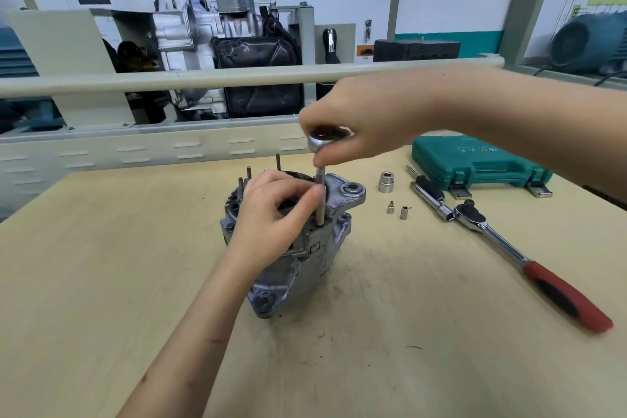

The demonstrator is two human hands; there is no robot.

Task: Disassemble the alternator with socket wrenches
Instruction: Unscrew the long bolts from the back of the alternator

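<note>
the alternator (298, 248) stands on end in the middle of the desk (101, 282), 4 studs sticking up at its far rim. the right hand (356, 122) has its grip curled round the round head of a small ratchet (327, 141), holding it above the housing, a thin extension bar (320, 200) running straight down onto the alternator's top. the left hand (274, 210) rests on the housing, its fingertips pinching that bar. to the right lie 1 large socket (386, 182), 2 small sockets (397, 210), a red-handled ratchet wrench (529, 261) and a shut green tool case (475, 159).
</note>
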